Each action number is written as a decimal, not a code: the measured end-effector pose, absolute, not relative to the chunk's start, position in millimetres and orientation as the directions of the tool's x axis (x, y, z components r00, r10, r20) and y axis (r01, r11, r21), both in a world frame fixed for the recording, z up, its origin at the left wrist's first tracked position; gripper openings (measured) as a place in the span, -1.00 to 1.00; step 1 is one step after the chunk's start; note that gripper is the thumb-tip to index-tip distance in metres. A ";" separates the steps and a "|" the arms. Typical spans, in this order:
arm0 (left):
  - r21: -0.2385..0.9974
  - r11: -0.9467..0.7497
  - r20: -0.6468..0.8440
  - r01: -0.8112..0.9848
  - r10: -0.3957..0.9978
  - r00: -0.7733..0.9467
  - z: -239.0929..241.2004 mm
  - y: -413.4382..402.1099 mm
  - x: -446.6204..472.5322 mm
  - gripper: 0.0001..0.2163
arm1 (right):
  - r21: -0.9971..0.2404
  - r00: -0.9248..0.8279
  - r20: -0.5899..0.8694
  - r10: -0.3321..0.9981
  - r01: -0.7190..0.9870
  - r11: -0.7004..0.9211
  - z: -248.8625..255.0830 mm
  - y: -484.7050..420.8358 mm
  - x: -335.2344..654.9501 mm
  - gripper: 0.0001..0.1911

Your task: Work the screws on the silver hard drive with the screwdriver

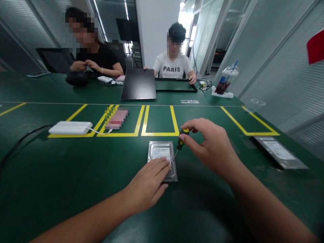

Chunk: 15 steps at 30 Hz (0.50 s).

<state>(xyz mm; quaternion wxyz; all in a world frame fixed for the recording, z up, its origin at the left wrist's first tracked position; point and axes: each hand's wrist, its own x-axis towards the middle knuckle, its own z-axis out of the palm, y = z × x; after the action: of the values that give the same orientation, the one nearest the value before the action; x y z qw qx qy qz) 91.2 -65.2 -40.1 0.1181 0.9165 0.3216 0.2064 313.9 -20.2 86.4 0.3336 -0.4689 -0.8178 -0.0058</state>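
Observation:
A silver hard disk drive (161, 145) with a white label lies flat on the green table in front of me. My left hand (152, 180) rests across its lower part, fingers stretched out and lying flat on the cover. Between the thumb and fingers of my right hand (207, 138) is a small screwdriver (180, 143) with a black and yellow handle. It stands tilted, its tip touching or just over the drive's right edge. The screw under the tip is too small to make out. My left hand hides part of the label.
A second hard disk drive (280, 152) lies at the right. At the left are a white power bank (71, 128) and a pink phone (118, 118) on a cable. Two people sit opposite; one holds a dark panel (139, 84). A drink cup (225, 81) stands far right.

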 end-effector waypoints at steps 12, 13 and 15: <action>0.375 -0.765 0.320 0.524 0.638 0.701 -40.1 -65.2 90.8 -0.46 | -0.299 -0.318 0.592 0.741 0.767 0.568 80.8 -18.7 316.8 -0.91; 0.372 -0.764 0.316 0.526 0.638 0.702 -39.8 -65.3 90.9 -0.46 | -0.302 -0.314 0.591 0.743 0.768 0.565 80.9 -19.0 317.0 -0.90; 0.365 -0.763 0.307 0.534 0.640 0.704 -39.2 -65.7 91.0 -0.47 | -0.317 -0.305 0.584 0.752 0.767 0.557 80.9 -19.5 317.2 -0.87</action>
<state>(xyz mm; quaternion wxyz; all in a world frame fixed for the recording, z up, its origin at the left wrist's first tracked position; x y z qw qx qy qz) 91.0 -65.7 -39.2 0.1252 0.9146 0.3209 0.2118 317.2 -19.5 80.9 0.3555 -0.4705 -0.8076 -0.0106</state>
